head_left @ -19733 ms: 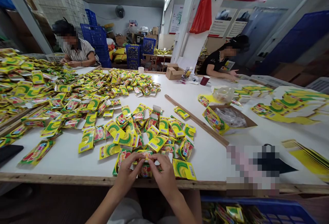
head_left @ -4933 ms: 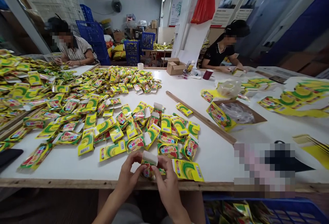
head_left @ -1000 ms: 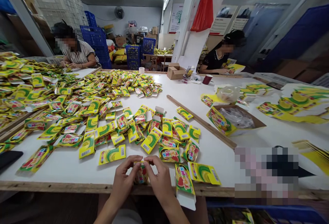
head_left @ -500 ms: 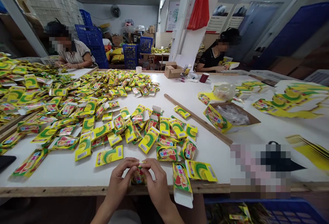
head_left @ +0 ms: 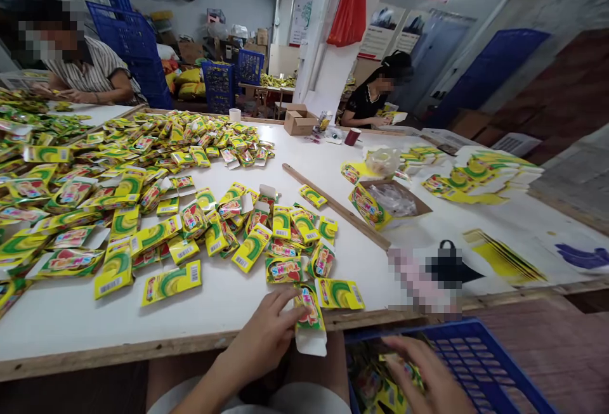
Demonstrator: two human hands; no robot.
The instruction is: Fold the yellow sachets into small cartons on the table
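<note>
My left hand is closed on the left side of a small printed yellow-green box. That box lies at the table's front edge, its open white flap pointing toward me. To the right and lower, my right hand is over a blue plastic crate, thumb and fingers apart. A small yellow-green box shows between and below those fingers, among others in the crate; it does not look gripped. Another yellow box lies flat just beyond the one under my left hand.
Heaps of similar boxes cover the table's left and middle. A wooden strip lies across the tabletop. Right of it are an open carton with clear plastic bags and flat card stacks. Two people work across the table.
My hands have parted. The right moved from the front edge to over the crate, and the left moved right onto the open-flapped box. The view has swung right.
</note>
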